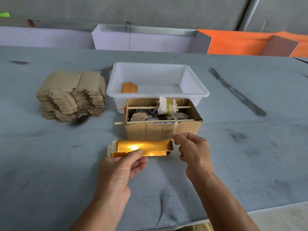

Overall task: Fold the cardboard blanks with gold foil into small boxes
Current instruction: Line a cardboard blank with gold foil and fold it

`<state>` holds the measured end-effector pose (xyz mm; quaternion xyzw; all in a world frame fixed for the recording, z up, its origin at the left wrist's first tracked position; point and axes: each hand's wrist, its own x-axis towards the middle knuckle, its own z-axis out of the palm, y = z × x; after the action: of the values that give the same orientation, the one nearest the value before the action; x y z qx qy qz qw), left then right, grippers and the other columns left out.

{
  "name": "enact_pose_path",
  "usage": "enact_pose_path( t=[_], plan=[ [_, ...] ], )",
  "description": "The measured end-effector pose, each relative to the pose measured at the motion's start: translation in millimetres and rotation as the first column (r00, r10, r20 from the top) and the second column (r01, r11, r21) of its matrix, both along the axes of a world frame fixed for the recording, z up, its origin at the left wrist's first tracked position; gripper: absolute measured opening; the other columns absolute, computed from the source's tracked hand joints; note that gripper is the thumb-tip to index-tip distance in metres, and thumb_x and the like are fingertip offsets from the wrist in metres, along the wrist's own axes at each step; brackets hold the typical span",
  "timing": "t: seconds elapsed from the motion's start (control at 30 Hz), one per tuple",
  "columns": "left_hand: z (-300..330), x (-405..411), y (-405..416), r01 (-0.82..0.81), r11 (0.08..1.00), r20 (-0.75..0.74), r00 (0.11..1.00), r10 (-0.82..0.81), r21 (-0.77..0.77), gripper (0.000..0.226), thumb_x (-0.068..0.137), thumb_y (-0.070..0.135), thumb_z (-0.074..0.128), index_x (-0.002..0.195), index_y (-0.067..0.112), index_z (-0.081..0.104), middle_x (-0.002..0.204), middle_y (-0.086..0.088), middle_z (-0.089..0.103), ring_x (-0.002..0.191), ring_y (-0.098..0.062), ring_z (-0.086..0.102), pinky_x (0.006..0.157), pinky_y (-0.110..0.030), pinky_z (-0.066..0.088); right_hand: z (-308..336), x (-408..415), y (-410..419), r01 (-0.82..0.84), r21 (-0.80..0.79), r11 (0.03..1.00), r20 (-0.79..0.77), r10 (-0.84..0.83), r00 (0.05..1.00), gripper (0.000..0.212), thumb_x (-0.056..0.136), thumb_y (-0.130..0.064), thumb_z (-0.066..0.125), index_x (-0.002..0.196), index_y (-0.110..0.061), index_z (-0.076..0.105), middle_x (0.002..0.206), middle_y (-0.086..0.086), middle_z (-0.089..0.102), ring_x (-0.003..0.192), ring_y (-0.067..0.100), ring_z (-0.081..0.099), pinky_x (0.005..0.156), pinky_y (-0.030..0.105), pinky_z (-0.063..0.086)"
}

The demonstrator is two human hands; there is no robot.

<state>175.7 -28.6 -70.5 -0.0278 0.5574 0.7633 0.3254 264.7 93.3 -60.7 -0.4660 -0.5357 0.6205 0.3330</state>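
While my left hand (120, 165) is pinching the half-folded gold-foil cardboard blank (143, 147), I am drawing clear tape with my right hand (191, 150), its fingers (176, 137) pinching the strip. Next, I judge, comes taping the seam.

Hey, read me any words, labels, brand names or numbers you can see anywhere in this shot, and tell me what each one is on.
There are none to read. The gold foil blank, the stack of cardboard blanks, the cardboard box and the white tub all show plain, unprinted surfaces. The green patch at top left shows no readable text.
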Motion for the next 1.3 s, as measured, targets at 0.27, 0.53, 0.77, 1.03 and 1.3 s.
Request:
enact_pose_path(
  t=[0.27, 0.53, 0.77, 1.03, 1.3],
  plan=[
    [-0.8, -0.6, -0.2, 0.002, 1.000, 0.004, 1.000, -0.002, -0.004, 0.008, 0.077, -0.007, 0.066, 0.077, 0.000, 0.064, 0.057, -0.010, 0.068, 0.049, -0.019, 0.067, 0.047, -0.024, 0.055, 1.6, -1.2, -4.7, -0.007, 0.170, 0.985, -0.005, 0.008, 1.000, 0.025, 0.080, -0.006, 0.067, 0.056, -0.012, 0.063, 0.042, -0.011, 0.046, 0.037, 0.001, 0.035, 0.039, 0.014, 0.032],
    [-2.2, 0.1, 0.8, 0.006, 1.000, 0.015, 1.000, -0.006, 0.004, 0.007, 0.076, -0.008, 0.066, 0.076, -0.001, 0.064, 0.056, -0.009, 0.068, 0.048, -0.018, 0.066, 0.045, -0.023, 0.054, 8.8, -1.5, -6.7, -0.017, 0.221, 0.975, -0.055, 0.030, 0.998, 0.026, 0.079, -0.005, 0.067, 0.055, -0.015, 0.064, 0.043, -0.013, 0.050, 0.041, -0.002, 0.042, 0.041, 0.011, 0.036],
    [-0.9, 1.5, 0.7, -0.002, 1.000, 0.012, 1.000, 0.002, -0.005, 0.008, 0.077, -0.008, 0.066, 0.077, 0.000, 0.065, 0.057, -0.010, 0.068, 0.049, -0.019, 0.067, 0.046, -0.024, 0.055, -2.7, -4.6, -3.6, -0.026, 0.249, 0.968, 0.035, 0.018, 0.999, 0.031, 0.078, -0.004, 0.065, 0.050, -0.015, 0.060, 0.039, -0.014, 0.048, 0.038, -0.001, 0.041, 0.041, 0.011, 0.035],
    [-3.2, -0.1, 1.0, -0.008, 1.000, 0.021, 1.000, 0.009, -0.024, 0.008, 0.074, -0.006, 0.069, 0.079, -0.001, 0.066, 0.061, -0.013, 0.069, 0.052, -0.020, 0.068, 0.046, -0.025, 0.055, -13.0, -13.2, 7.9, 0.021, 0.408, 0.913, 0.163, -0.095, 0.982, 0.031, 0.078, -0.008, 0.064, 0.050, -0.020, 0.059, 0.044, -0.015, 0.052, 0.049, 0.004, 0.048, 0.052, 0.026, 0.046],
    [-7.0, -1.8, 1.4, -0.011, 1.000, 0.013, 1.000, 0.012, -0.020, 0.008, 0.074, -0.006, 0.069, 0.077, 0.001, 0.066, 0.061, -0.012, 0.069, 0.053, -0.021, 0.068, 0.047, -0.025, 0.055, -25.1, -10.6, 10.9, 0.064, 0.346, 0.936, 0.201, -0.140, 0.969, 0.030, 0.075, -0.010, 0.064, 0.047, -0.018, 0.057, 0.039, -0.015, 0.047, 0.048, 0.007, 0.042, 0.051, 0.024, 0.036]
  ],
)
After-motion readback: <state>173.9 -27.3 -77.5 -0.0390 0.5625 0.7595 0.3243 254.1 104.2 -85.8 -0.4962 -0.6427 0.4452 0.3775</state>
